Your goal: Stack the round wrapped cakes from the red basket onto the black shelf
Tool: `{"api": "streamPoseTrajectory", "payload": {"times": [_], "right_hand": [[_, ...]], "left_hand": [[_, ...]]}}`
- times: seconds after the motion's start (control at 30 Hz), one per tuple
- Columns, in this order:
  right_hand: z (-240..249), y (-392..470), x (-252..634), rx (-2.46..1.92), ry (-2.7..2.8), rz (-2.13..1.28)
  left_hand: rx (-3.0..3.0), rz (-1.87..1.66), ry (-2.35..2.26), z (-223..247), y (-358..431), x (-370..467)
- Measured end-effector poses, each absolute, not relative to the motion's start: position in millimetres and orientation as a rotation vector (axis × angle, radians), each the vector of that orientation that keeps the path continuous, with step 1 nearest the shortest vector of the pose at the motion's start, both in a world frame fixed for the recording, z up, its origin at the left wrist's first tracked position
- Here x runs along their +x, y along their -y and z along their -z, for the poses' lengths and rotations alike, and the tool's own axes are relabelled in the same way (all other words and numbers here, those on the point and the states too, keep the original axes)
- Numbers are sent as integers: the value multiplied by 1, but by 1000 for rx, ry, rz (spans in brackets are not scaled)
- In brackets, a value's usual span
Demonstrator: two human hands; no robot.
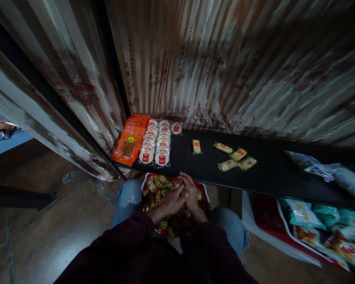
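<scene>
My left hand (174, 200) and my right hand (190, 189) meet above a red basket with a white rim (207, 194), between my knees. The basket holds many small wrapped snacks (162, 182). The fingers of both hands are together and overlap; anything between them is too small or hidden to make out. Ahead, on a black shelf (195, 171), lie one small yellow packet (196, 146) and a loose group of several similar packets (239, 154). Two rows of round white wrapped crackers (162, 152) lie left of them, beside orange packs (130, 146).
Blue-and-white bags (331, 171) lie on the shelf's right part. Under it at the right stands another red basket with green and white bags (307, 213). A printed curtain (195, 71) hangs behind the shelf. A dark post (112, 51) rises at the left.
</scene>
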State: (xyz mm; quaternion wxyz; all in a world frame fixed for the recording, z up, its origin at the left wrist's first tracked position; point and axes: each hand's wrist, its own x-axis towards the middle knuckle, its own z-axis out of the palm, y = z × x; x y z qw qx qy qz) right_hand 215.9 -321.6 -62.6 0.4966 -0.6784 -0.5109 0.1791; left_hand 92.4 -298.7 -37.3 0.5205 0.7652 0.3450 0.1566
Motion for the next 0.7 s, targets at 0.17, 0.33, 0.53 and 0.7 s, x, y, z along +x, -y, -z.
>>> {"api": "streamPoseTrajectory", "payload": {"times": [0.17,0.33,0.53,0.7], "right_hand": [[88,355,217,-1900,1363,-295],[122,364,220,-2431,1300,-304],[142,369,212,-2395,1385,-418],[144,373,217,-2210,1312,-604]], "left_hand": [[1953,-369,-845,61,311,86],[2276,-18,-923,86,303,83],[2330,34,-911,98,304,74],[2235,-50,-964,101,303,75]]}}
